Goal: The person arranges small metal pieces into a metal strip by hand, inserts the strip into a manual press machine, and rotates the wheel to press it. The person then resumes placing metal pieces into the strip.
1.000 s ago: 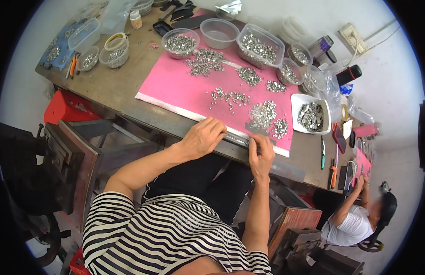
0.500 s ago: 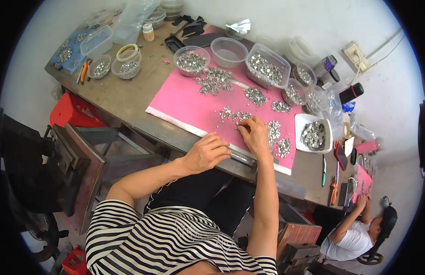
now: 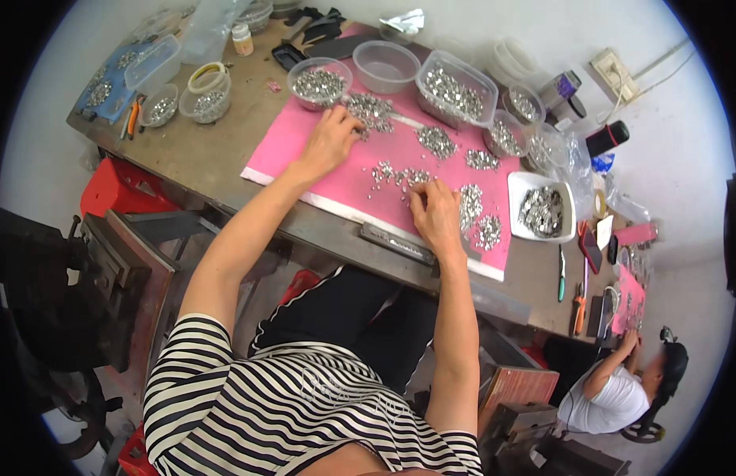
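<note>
My left hand (image 3: 331, 144) reaches to the near left edge of a large heap of small shiny metal pieces (image 3: 370, 112) on the pink mat (image 3: 285, 155). Its fingers are bent and slightly apart at the heap. My right hand (image 3: 437, 213) rests low over the mat, fingers curled down and drawn together; whatever they hold is hidden. Beside its fingertips lies a loose scatter of metal pieces (image 3: 396, 174). Just right of it are two smaller heaps, a long one (image 3: 469, 205) and a round one (image 3: 488, 232).
Clear tubs of metal pieces (image 3: 319, 84) line the mat's far side, with an empty round tub (image 3: 386, 67) among them. A white dish (image 3: 540, 208) of larger pieces stands right. Orange-handled pliers (image 3: 580, 314) lie near a co-worker (image 3: 610, 394) at the right.
My left hand has moved from the table's front edge up and away to the large heap. My right hand stays near the scattered pieces. The view has shifted slightly.
</note>
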A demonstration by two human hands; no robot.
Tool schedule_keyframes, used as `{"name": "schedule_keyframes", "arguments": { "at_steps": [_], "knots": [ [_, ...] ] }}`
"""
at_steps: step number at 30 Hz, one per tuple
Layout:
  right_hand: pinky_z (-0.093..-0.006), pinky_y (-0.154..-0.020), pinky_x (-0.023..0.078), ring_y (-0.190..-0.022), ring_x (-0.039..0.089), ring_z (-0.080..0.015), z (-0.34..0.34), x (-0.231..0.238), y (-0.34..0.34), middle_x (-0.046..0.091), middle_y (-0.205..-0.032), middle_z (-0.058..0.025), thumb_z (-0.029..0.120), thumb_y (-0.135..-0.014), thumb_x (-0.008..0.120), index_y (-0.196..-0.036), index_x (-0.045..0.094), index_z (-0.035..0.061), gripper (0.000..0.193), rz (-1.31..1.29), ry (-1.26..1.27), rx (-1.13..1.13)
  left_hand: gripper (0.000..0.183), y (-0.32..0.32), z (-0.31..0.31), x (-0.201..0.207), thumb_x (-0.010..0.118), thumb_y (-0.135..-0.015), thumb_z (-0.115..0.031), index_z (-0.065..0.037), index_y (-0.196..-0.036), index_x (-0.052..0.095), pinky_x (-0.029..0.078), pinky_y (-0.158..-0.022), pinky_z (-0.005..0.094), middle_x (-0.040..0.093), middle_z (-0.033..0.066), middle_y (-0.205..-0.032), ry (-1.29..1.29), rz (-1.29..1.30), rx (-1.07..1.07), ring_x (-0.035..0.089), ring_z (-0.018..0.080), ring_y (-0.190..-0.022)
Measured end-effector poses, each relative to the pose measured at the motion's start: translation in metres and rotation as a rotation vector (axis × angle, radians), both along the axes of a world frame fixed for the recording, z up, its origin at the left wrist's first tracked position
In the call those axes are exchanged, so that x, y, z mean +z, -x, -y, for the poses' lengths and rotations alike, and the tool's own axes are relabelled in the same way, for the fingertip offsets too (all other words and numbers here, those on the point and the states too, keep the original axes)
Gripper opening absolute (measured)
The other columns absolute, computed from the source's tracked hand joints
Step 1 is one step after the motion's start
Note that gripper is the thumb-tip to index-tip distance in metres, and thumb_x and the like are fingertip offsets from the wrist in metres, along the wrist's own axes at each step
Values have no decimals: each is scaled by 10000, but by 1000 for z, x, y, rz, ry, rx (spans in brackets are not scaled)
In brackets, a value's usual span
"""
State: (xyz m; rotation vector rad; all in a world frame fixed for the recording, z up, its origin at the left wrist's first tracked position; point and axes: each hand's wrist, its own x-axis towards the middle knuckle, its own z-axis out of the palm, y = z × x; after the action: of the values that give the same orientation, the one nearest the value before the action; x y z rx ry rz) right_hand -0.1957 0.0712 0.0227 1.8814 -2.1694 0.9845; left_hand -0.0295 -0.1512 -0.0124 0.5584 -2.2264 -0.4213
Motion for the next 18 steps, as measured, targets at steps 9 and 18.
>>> {"name": "schedule_keyframes", "arguments": {
  "at_steps": [9, 18],
  "knots": [
    [-379, -764, 477, -821, 635, -287, -76, 22, -38, 625, -899, -121, 7, -891, 671, -927, 627, -1, 58, 385, -14, 43, 82, -9, -1, 10, 679, -878, -38, -17, -950, 713, 521, -775, 402, 651, 124, -890, -184, -132, 5, 647, 305, -860],
    [-407, -806, 449, -869, 599, -312, -78, 11, -55, 613, -941, -113, -21, -858, 677, -935, 607, 21, 111, 255, 7, 63, 113, 1, -54, 30, 646, -893, -25, -20, -983, 713, 539, -755, 359, 710, 135, -943, -338, -232, -101, 699, 278, -873]
  ]
}}
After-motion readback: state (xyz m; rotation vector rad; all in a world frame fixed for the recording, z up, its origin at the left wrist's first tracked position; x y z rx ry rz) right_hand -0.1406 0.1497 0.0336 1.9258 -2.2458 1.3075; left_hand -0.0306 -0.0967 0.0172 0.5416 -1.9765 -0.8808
